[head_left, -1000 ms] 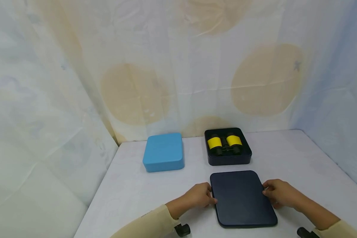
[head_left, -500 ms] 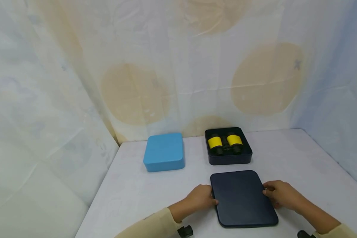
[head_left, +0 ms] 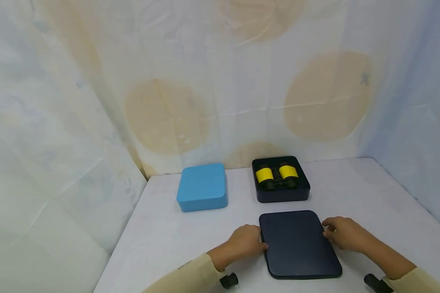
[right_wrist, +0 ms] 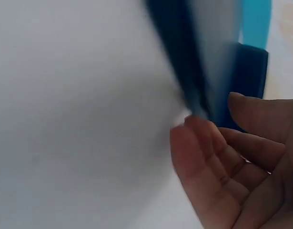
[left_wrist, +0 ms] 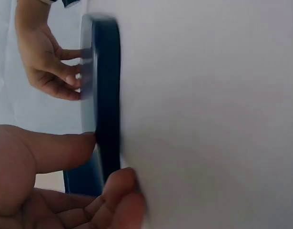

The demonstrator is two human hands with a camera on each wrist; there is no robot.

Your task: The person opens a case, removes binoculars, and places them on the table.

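From the head view, the lid [head_left: 298, 243] lies flat on the worktop [head_left: 352, 191] before the box [head_left: 280, 179], left hand [head_left: 245, 242] and right hand [head_left: 342, 233] pinching its side edges. At the left wrist, thumb and fingers [left_wrist: 118, 191] narrowly clasp the rim. At the right wrist the fingers [right_wrist: 203, 157] curl under the blurred edge. It looks stiff, light, smooth; the side rims suit the grip.

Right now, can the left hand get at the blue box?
Probably yes. The left hand grips the dark lid's left edge; the blue box sits farther back and left, with only bare table between.
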